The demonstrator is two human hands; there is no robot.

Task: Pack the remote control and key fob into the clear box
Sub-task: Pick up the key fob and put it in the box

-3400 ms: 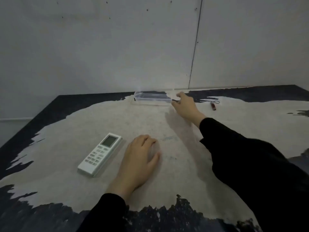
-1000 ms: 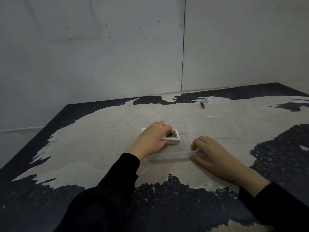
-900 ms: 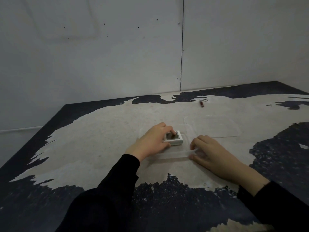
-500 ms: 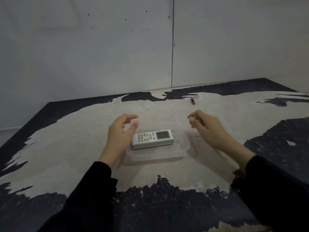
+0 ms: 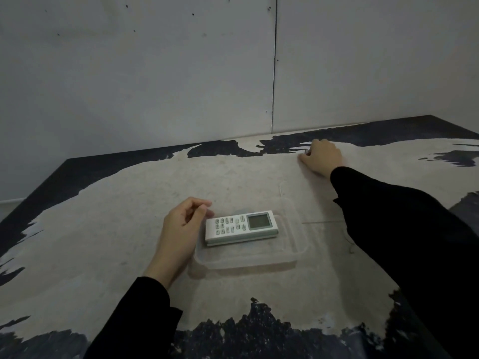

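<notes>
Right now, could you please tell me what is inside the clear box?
Only the white remote control lies inside the clear box, screen up. No key fob shows there; the right hand covers the far spot, hiding whatever is beneath.

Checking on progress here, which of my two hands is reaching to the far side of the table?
The right hand, stretched toward the far edge; the left hand rests beside the remote control in the clear box.

I see the white remote control (image 5: 241, 227) lying flat, face up, inside the clear box (image 5: 248, 257) at the centre of the frame, its grey screen toward the right and its buttons toward the left. The box is shallow, see-through and open on top. I cannot make out the key fob.
</notes>
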